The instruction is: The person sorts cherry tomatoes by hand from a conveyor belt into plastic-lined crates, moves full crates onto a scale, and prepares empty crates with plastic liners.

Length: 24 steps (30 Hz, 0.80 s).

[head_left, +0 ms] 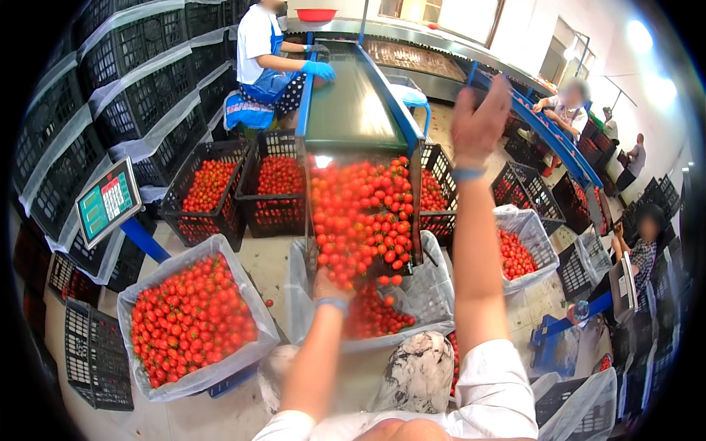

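Many cherry tomatoes [361, 220] lie on the chute at the near end of a green conveyor belt [356, 105]. My left hand [332, 286] is at the chute's lower left edge, against the tomatoes; its fingers are partly hidden, so its grip cannot be told. Below it, tomatoes lie in a plastic-lined crate [441, 292], some blurred as they drop from the chute. My right hand [481, 118] is raised to the right of the belt, empty, blurred, with its fingers apart. A lined crate full of tomatoes [190, 317] stands at the left on a blue-framed base.
A scale display [108, 202] stands on a blue post at the left. Black crates of tomatoes [201, 190] flank the chute, and tall crate stacks [138, 82] line the left. A person in blue gloves [270, 60] sits beside the belt. Other people are at the right.
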Motion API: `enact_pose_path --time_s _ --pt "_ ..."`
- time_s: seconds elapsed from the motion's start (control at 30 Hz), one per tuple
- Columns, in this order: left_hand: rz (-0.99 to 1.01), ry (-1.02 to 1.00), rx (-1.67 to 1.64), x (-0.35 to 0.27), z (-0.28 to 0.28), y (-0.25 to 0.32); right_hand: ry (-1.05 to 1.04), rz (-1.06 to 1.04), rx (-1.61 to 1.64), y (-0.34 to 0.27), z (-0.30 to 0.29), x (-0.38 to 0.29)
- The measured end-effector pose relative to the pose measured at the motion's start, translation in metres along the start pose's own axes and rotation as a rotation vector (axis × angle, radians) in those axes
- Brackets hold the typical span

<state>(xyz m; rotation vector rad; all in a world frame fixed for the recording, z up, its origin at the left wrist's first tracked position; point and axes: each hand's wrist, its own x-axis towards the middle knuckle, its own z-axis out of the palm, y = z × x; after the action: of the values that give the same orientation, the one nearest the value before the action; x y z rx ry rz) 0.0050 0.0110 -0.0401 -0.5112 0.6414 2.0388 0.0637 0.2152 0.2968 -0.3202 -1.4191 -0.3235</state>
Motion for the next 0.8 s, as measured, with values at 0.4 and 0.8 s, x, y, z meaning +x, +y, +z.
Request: enact_pose_path --time_s 0.4,0.8 --pt "0.188 -0.048 -0.170 0.011 0.000 -0.007 -1.382 0.143 0.303 -0.137 -0.061 -0.292" --pt "0.007 0.164 0.129 0.001 -0.008 0.007 -1.324 0.422 -0.045 -0.067 -0.090 -0.260"
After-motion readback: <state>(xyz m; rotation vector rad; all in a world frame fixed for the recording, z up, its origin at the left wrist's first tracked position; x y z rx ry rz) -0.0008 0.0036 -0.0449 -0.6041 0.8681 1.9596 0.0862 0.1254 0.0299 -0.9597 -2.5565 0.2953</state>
